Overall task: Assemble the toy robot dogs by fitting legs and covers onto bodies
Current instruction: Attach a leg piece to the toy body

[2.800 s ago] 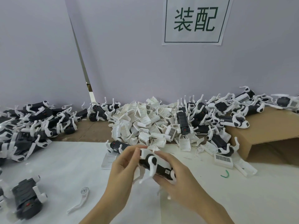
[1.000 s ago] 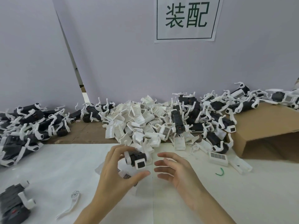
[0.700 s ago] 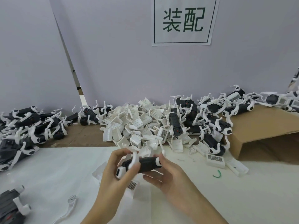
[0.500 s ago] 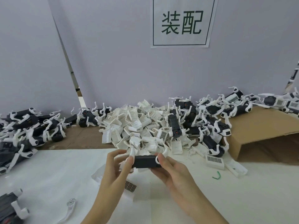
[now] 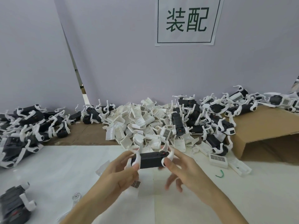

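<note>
Above the white sheet at the near middle of the table, both hands are holding one black dog body level between them: the left hand is pinching its left end with thumb and curled fingers, the right hand is gripping its right end with thumb and forefinger while the lower fingers are blurring beneath. White legs are showing at both ends of this body, but no cover is sitting on it yet, so this unit is reading as partway done. Much work is remaining, judging by the heap of loose white covers lying just behind the hands. Bodies with legs are piling up at the left and over the cardboard box at the right; whether any are carrying covers I cannot tell. One more legged body is lying at the near left edge. On the wall, a paper sign is reading "装配" in green. Barcode-like labels on some covers are too small to read.
</note>
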A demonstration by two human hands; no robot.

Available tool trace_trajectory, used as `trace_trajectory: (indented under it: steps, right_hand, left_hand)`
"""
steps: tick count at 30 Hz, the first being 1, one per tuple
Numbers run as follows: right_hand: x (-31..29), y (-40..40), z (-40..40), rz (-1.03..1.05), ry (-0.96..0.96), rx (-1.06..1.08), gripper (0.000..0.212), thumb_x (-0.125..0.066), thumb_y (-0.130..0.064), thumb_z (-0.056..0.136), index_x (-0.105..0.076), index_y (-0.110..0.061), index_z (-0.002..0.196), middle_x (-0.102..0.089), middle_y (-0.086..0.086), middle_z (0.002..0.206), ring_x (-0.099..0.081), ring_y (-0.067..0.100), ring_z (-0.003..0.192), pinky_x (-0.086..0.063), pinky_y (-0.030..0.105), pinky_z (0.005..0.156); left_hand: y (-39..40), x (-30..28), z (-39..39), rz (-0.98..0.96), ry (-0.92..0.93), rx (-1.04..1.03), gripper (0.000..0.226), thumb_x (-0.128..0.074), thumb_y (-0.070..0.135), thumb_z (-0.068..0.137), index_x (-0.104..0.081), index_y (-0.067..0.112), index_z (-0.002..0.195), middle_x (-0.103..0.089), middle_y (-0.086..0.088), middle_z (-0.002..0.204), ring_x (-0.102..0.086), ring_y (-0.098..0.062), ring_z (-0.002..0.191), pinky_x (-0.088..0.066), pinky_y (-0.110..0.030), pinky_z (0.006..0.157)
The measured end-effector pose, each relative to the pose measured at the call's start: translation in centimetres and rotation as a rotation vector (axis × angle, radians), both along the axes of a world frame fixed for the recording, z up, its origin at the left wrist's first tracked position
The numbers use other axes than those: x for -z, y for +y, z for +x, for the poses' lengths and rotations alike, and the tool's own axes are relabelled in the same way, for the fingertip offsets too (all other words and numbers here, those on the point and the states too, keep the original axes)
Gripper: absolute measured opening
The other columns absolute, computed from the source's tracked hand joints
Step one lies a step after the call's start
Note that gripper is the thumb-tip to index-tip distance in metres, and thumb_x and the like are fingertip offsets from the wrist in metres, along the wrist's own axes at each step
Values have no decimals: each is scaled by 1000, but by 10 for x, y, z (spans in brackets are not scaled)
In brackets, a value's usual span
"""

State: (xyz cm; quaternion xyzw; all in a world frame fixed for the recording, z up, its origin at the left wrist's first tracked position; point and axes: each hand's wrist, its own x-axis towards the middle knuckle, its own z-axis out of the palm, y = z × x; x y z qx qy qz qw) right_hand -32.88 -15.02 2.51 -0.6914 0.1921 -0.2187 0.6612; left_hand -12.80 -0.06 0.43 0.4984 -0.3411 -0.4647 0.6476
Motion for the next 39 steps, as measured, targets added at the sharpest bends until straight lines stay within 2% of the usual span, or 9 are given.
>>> trace_trajectory:
  steps: [3, 6, 10, 15, 19, 25, 30, 36, 39]
  right_hand:
    - [4, -13, -10, 144, -30, -247, 64, -68, -29, 101, -38, -58, 150, -71, 25, 110, -70, 32, 81, -50, 27, 56]
    - [9, -23, -12, 311, -160, -326, 76, -49, 6, 92, -45, -39, 153, -64, 33, 117, -66, 42, 113, -55, 34, 83]
    - [10, -21, -4, 477, -281, -221, 43, -52, -15, 89, -64, -19, 130, -64, 21, 105, -64, 46, 115, -54, 43, 88]
    - [22, -1, 12, 72, -173, 68, 35, -65, -55, 93, -55, -30, 115, -72, 10, 123, -68, 33, 119, -56, 45, 98]
    - [27, 2, 16, -37, -144, 121, 56, -63, -36, 102, -38, -59, 146, -70, 3, 127, -70, 19, 118, -55, 40, 104]
    - [27, 6, 17, 56, -98, 109, 50, -67, -52, 88, -68, -25, 131, -73, 8, 122, -74, 30, 106, -60, 44, 93]
    - [34, 10, 22, 11, -95, 122, 36, -55, -34, 104, -62, -34, 139, -73, 3, 123, -73, 25, 106, -59, 40, 96]
    - [47, 18, 30, -557, -67, 260, 49, -73, -23, 97, -57, -42, 140, -58, -20, 139, -55, 3, 132, -49, 31, 108]
    - [58, 21, 33, -515, -96, 215, 47, -64, -17, 99, -61, -49, 132, -66, -17, 129, -63, 6, 123, -55, 24, 96]
  left_hand:
    - [1, -1, 6, -90, -64, 93, 79, -79, -2, 79, -59, 30, 148, -60, -12, 108, -53, -23, 81, -45, -31, 73]
    - [-2, 0, 7, -119, -69, 63, 73, -57, -15, 84, -60, 22, 146, -64, -15, 137, -64, -30, 96, -58, -35, 84]
    - [-2, -3, 1, -153, -75, -15, 40, -54, 27, 99, -68, 15, 134, -64, -11, 139, -67, -27, 111, -57, -38, 93]
    - [-10, 8, -19, -137, -289, -269, 50, -73, 56, 88, -62, 19, 120, -70, 1, 117, -72, -22, 101, -61, -36, 86]
    - [-9, 9, -14, -157, -289, -315, 66, -84, 47, 75, -59, 38, 136, -64, 12, 135, -73, -25, 109, -61, -38, 90]
    - [-7, 2, -20, -119, -224, -280, 66, -83, 60, 71, -64, 51, 134, -72, 12, 128, -69, -8, 118, -51, -24, 93]
    - [-8, -1, -25, -134, -206, -434, 68, -90, 62, 60, -72, 47, 124, -76, 0, 104, -73, -12, 96, -56, -22, 81]
    - [-8, 4, -42, -311, -630, -568, 63, -97, 39, 74, -70, 38, 130, -70, 12, 119, -69, -14, 115, -54, -20, 95]
    - [-9, 7, -56, -443, -991, -574, 58, -91, 41, 77, -72, 26, 130, -61, 9, 127, -64, -18, 124, -48, -18, 101]
